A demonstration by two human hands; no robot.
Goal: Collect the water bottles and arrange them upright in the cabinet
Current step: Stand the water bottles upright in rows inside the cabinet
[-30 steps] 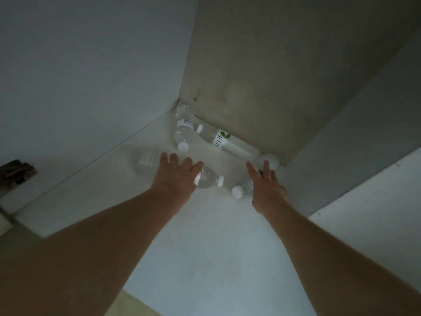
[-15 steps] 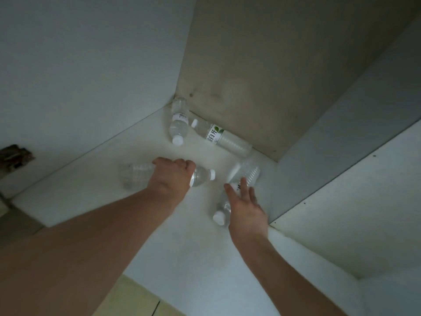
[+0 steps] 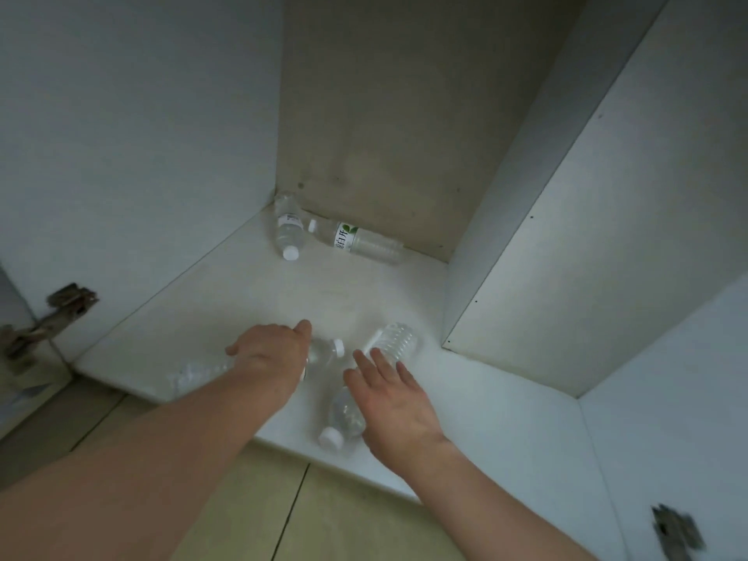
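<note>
The left hand (image 3: 269, 356) curls over a lying bottle (image 3: 324, 350) at the front of the cabinet floor (image 3: 243, 301), its grip closed round the middle, probably so it can tip the bottle upright. The right hand (image 3: 390, 402) lies flat and open on a second bottle (image 3: 342, 419), cap toward the front edge, seemingly to stop it rolling off. Two more bottles lie in the back left corner: a small one (image 3: 288, 232) and a labelled one (image 3: 360, 244) along the back wall. None stands yet. The side panel (image 3: 566, 257) crowds the right arm.
</note>
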